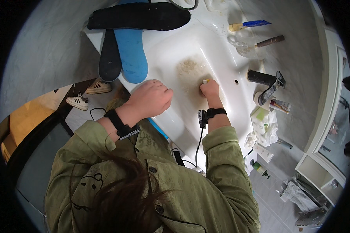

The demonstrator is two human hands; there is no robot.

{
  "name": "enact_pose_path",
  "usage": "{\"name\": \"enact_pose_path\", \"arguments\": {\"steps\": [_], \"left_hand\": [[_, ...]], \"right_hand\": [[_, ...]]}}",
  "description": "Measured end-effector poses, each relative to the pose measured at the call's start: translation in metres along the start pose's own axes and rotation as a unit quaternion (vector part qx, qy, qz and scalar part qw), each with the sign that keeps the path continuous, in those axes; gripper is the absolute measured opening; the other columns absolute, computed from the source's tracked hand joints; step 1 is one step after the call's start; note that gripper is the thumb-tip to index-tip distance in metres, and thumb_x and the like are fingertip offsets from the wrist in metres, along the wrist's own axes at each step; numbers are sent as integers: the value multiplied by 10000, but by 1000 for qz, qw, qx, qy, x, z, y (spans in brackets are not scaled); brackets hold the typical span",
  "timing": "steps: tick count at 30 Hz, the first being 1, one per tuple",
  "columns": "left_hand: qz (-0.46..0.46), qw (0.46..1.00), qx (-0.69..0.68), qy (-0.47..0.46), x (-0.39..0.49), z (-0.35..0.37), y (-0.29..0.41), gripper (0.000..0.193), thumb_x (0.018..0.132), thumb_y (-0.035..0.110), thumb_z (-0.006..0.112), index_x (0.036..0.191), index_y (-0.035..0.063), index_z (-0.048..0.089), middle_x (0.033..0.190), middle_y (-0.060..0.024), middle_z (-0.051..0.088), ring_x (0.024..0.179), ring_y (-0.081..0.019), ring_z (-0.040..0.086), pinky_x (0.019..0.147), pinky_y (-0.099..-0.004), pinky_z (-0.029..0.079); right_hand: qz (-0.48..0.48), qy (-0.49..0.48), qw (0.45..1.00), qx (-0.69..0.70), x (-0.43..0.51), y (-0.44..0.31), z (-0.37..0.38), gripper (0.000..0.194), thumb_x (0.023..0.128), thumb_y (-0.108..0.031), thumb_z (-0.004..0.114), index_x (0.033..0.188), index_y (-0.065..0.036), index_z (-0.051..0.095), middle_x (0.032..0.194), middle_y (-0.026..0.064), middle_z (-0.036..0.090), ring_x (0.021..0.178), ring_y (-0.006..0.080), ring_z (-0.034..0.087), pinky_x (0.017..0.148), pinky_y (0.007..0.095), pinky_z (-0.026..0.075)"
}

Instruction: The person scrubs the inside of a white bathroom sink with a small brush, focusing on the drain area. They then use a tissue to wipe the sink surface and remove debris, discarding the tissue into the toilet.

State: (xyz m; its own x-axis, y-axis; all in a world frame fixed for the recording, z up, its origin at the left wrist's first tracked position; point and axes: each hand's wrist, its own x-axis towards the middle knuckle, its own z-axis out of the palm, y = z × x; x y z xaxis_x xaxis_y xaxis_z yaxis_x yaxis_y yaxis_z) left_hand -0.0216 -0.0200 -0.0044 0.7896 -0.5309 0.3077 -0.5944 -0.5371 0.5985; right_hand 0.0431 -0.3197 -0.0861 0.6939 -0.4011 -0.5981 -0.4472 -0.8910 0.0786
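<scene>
A white washbasin [175,48] lies before me, with a patch of brown, gritty dirt [189,68] in its bowl. Low in the bowl, my right hand [210,88] is curled around a small white-and-yellow item [206,81], perhaps a brush head; most of it is hidden by the fingers. My left hand [151,97] is closed in a fist at the basin's near left rim, and nothing shows in it. Just beyond that fist, a blue insole [131,54] and a dark insole [109,58] hang over the rim. A black insole [140,16] lies across them.
A black faucet [261,77] stands at the basin's right side. Along that ledge are a blue-handled brush [250,24], a brown-handled tool [269,41], a cup with toothbrushes [272,104] and a tissue pack [264,125]. Sneakers [98,87] sit at left. A cable [199,145] hangs from my right wrist device.
</scene>
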Motion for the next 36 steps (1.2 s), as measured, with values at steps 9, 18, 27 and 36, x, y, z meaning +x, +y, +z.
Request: {"name": "enact_pose_path", "arguments": {"steps": [9,18,27,36], "left_hand": [[2,1000,-5,-1,0,1,-1,146,801,137,618,697,68,543,649,-94,582,701,-287,598,730,-402,493],[-7,1000,-5,-16,-1,1,-1,129,803,133,634,719,73,557,670,-87,573,718,-282,591,730,-396,495],[-5,1000,-13,-6,0,1,0,134,788,122,636,705,73,542,656,-82,568,704,-280,587,709,-396,490],[-6,1000,-15,-5,0,0,-1,125,802,123,631,721,68,554,676,-87,577,720,-283,592,729,-395,496]], "right_hand": [[-8,7,1000,10,8,5,8,344,780,-135,600,1108,-61,669,1173,183,665,1138,351,610,962,419,493],[73,-81,933,342,28,91,16,323,724,-235,791,825,38,652,597,100,622,446,220,605,420,355,521],[107,-8,954,279,12,62,18,524,682,-395,826,983,10,683,864,112,686,691,240,679,477,368,579],[124,-13,958,257,10,53,19,472,687,-346,821,1001,-21,685,908,108,688,736,256,683,487,378,586]]}}
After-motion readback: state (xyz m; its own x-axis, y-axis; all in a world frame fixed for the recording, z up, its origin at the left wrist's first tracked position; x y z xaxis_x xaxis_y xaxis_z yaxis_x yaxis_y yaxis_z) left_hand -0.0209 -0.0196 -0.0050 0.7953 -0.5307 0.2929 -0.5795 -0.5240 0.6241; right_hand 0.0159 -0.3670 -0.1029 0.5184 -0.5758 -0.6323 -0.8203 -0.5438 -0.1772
